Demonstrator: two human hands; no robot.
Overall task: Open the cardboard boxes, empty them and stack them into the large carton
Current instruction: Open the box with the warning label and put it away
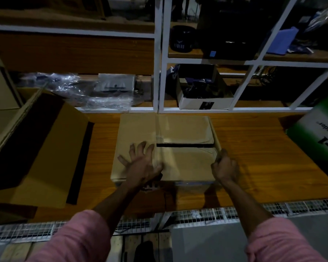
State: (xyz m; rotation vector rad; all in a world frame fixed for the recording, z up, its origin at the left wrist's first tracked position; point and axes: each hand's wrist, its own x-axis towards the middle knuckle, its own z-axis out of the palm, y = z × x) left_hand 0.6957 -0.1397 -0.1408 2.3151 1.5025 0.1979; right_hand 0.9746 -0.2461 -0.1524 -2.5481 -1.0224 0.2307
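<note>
Green-white box (318,133) cut off right.

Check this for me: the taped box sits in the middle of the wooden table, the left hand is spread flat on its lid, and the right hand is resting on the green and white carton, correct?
Not quite. In the head view the right hand grips the right edge of the taped box, not the green and white carton, which stands apart at the table's far right. The rest holds: left hand spread on the lid.

Tan cardboard box (165,148) at centre on an orange-brown woodgrain table (254,167); pink sleeves (80,241) at the bottom; at right, a green-and-white carton (318,133) — black lettering; white shelf frame (160,72) above.
</note>
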